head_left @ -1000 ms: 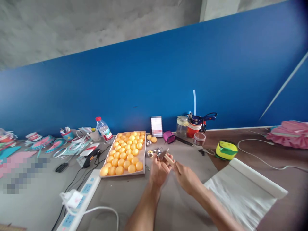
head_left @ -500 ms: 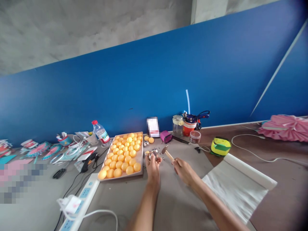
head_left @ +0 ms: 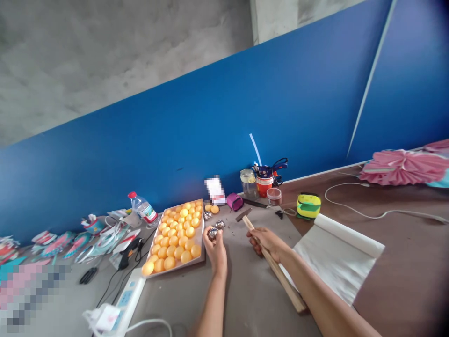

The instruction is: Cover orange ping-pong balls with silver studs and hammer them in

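Observation:
My left hand [head_left: 215, 250] is closed around a shiny, crumpled silver foil ball [head_left: 212, 232]. Another foil ball [head_left: 220, 224] shows just beyond its fingertips, and whether the hand touches it I cannot tell. A third foil ball [head_left: 208, 216] rests farther back. My right hand [head_left: 264, 242] grips a hammer [head_left: 286, 283] by its pale wooden handle. The dark hammer head is low over the grey table at the far end, and the handle slants back beneath my right forearm. Beside my left hand stands a tray [head_left: 199, 258] of orange balls.
Two loose orange balls [head_left: 214, 209] lie behind the foil balls. Along the blue partition stand a plastic bottle [head_left: 143, 208], a glass jar [head_left: 249, 186] and a red cup [head_left: 264, 185]. A white paper roll [head_left: 333, 257] lies right, a power strip [head_left: 131, 295] left.
The hammer has swung so that its long handle shows below my right hand. My left hand has shifted slightly left and down, with the held foil ball more visible. The whole view has tilted.

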{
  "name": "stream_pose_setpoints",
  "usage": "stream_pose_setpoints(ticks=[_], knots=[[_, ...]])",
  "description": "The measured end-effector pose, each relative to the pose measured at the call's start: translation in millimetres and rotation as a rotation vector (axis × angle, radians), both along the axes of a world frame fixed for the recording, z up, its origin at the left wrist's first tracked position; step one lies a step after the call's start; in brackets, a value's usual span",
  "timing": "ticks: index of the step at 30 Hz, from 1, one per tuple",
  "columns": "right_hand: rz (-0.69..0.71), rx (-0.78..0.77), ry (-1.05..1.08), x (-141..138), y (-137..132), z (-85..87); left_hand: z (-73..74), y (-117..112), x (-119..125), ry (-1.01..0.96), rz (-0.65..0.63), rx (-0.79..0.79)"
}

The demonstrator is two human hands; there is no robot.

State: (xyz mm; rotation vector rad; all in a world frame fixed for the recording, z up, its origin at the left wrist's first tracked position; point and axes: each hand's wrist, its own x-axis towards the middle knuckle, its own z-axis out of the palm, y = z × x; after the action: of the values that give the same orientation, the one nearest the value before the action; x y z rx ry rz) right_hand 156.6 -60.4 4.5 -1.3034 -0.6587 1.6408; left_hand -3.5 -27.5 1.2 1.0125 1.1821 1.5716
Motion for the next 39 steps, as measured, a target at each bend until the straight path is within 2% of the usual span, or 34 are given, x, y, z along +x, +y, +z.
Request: stream_pose_setpoints(ticks=[3,5,12,18,23,27,30,33,36,39], knots=[[-0.011,0.023,-0.023,-1,2,-4.5,-0.3,-1,1,0.180,0.096,0.077],[0.008,0.063,-0.039,-2,3,-5.4,-2.2,-1,3,0.283,0.085,0.094],[0.038,0.096,-0.038,1,5,-5.2,-6.3,0,9,0.384,-0.056,0.091],[0.074,0.124,-0.114,0,7,-6.9,-8.7,-3,16,0.636,-0.262,0.166],[0.075,0.133,-0.115,0,7,-5.4,-12.1,4,18,0.856,-0.300,0.213],[0.084,0.137,-0.123,-1,10,-8.6,-2.2,13,13,0.912,-0.338,0.257],[0.087,0.129,-0.123,-1,11,-11.6,11.7,25,7,0.912,-0.329,0.318],[0.088,0.115,-0.121,-1,9,-11.8,26.3,48,-1,1.064,-0.253,0.358],[0.088,0.110,-0.124,0,7,-9.3,36.7,77,-12,1.354,-0.153,0.208],[0.098,0.102,-0.142,0,6,-5.7,39.9,100,-25,1.436,-0.130,0.153]])
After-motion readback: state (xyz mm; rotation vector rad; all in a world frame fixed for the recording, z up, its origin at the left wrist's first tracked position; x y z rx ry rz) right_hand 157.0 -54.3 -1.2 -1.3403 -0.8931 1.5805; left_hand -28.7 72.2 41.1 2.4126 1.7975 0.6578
